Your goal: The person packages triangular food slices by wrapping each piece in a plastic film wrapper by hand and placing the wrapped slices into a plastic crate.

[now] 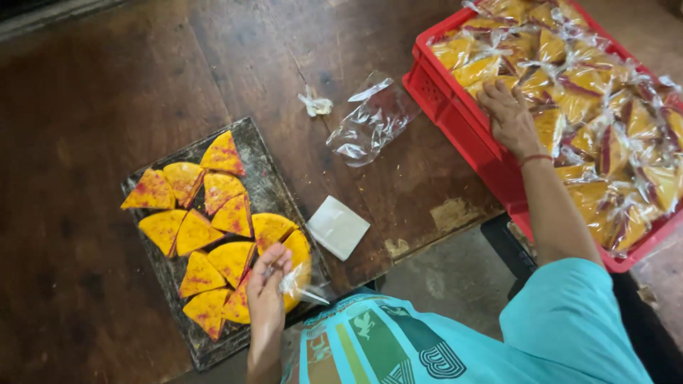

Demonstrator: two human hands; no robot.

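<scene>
My left hand (268,284) rests on the near end of a dark tray (260,178) and pinches a small clear plastic bag (299,283) over a yellow wedge. Several yellow triangular cake wedges (193,233) with red speckles lie on that tray. My right hand (506,114) reaches into a red crate (455,114) at the right and lies flat, fingers spread, on the wrapped yellow wedges (605,135) that fill it.
A loose clear plastic bag (371,122) and a small crumpled white scrap (316,105) lie on the dark wooden table (107,85). A white square pad (337,227) sits near the table's front edge. The crate overhangs the table's right side.
</scene>
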